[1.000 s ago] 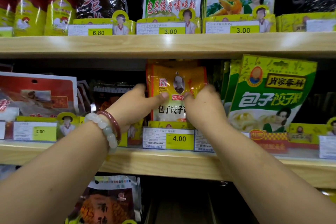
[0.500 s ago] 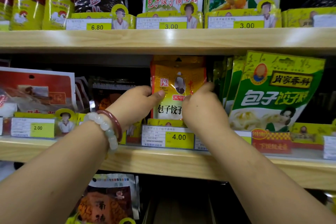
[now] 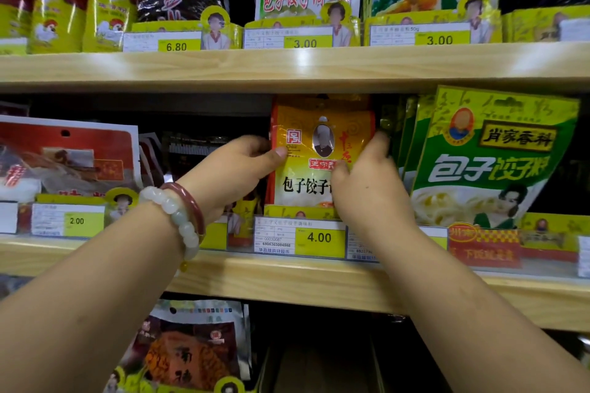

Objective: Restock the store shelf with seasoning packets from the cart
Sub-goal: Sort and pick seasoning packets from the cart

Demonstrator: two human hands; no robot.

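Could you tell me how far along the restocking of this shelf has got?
Done: green packets already fill their slot. In hand: the left hand and right hand are seating orange packets above the 4.00 tag. Left: unclear, since the cart is out of view.

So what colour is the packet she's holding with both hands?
Orange-yellow at the top, white lower down, on the seasoning packet; the head view shows it.

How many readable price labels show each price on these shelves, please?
6.80 label: 1
3.00 labels: 2
4.00 label: 1
2.00 label: 1
Total: 5
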